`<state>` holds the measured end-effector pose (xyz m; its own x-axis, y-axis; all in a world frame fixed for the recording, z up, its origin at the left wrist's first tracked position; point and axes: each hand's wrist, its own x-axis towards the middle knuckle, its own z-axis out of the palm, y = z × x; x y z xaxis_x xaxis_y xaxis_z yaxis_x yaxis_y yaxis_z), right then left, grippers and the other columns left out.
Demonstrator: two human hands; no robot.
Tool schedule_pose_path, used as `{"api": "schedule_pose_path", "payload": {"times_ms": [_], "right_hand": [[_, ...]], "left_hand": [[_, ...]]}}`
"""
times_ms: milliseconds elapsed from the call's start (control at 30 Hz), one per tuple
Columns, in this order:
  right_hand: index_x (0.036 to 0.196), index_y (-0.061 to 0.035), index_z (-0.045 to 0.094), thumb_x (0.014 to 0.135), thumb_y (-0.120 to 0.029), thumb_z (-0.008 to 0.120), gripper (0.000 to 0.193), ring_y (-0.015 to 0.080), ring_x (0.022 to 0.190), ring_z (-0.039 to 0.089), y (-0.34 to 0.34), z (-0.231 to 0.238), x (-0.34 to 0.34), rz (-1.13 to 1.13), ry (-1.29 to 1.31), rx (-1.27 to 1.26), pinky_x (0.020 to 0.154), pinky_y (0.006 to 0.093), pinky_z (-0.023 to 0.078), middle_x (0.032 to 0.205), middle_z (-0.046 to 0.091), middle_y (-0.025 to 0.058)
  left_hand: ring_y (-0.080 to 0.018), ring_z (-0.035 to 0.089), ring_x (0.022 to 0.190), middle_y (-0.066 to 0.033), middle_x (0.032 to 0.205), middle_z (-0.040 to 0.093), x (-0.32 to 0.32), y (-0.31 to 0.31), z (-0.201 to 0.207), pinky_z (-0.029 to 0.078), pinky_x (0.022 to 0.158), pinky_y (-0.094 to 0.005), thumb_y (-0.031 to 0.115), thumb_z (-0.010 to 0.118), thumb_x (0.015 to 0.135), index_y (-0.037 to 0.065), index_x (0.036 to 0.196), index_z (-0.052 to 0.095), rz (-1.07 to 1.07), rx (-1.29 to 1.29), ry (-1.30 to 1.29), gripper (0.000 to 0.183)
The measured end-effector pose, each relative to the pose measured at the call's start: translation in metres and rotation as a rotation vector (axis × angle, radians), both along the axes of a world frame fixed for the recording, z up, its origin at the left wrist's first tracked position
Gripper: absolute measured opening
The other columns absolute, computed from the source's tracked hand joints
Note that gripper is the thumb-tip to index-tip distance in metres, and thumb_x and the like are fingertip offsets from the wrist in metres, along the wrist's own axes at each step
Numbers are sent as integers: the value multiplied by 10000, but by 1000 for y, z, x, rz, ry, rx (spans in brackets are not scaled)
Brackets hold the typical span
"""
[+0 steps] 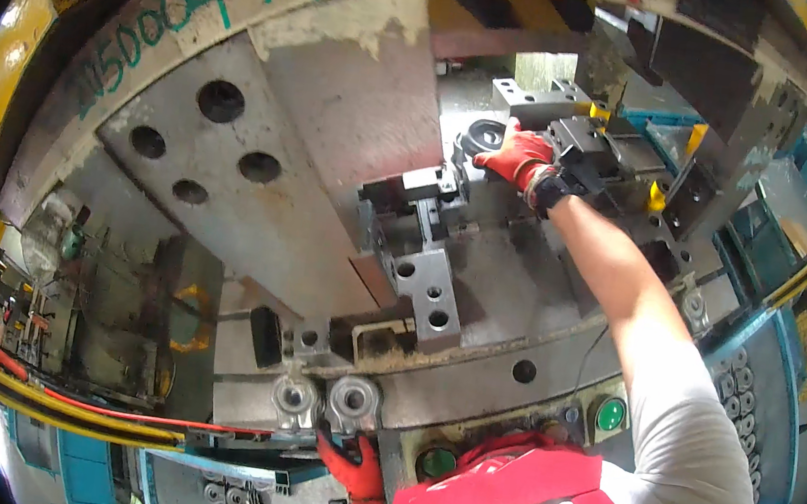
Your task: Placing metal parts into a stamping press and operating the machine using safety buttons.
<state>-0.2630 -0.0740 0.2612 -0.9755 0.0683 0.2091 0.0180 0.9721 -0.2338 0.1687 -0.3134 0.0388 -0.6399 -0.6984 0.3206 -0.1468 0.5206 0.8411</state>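
Note:
My right hand [519, 155], in a red glove, reaches far into the machine. Its fingers are closed on a dark ring-shaped metal part [481, 137] beside a dark clamping block [582, 148]. Down at the front edge is my left hand [355, 470], also red-gloved, with thumb and finger spread apart. Its fingertips come up just below two grey flanged metal parts with round bores, a left one [294, 399] and a right one [354, 403], side by side on the machine's ledge. Whether the fingertips touch them I cannot tell.
A heavy steel block with holes [262, 169] fills the left. A slotted metal fixture arm [433, 301] stands in the middle. Green push buttons [610, 413] sit at the front edge. Several similar metal parts lie in a blue-edged bin [742, 405] at right.

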Motion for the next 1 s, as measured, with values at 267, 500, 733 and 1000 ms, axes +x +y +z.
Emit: {"api": "schedule_pose_path", "payload": {"times_ms": [267,500,733,1000], "right_hand": [[1008,-78,670,668,-493,600,541,257,923,638,-23,-35,-103,244,-77,107,774,393,482,1034,665,102],[967,-137,693,730,-267,629,278,202,824,640,-53,-67,-146,489,-231,456,699,364,502,957,672,64],[929,-106,689,657,-417,694,413,237,884,635,-40,-98,-180,333,-257,94,777,391,487,967,668,105],[1340,9,360,716,-640,544,919,349,1238,406,-53,-68,-87,-34,-229,-67,991,433,356,1382,382,203]], "left_hand": [[-332,423,1232,-240,1304,444,13,-5,-21,294,1053,-400,112,609,808,-68,1335,331,103,43,-11,622],[-291,428,1221,-213,1313,446,1,-2,-32,300,1040,-372,66,608,805,-52,1349,329,113,190,62,622],[-257,447,1196,-180,1314,459,18,-1,-40,318,1024,-353,34,601,816,-32,1354,341,166,190,33,601],[-239,459,1188,-165,1290,485,49,17,-29,326,1021,-346,14,584,821,-11,1348,356,284,406,149,575]]}}
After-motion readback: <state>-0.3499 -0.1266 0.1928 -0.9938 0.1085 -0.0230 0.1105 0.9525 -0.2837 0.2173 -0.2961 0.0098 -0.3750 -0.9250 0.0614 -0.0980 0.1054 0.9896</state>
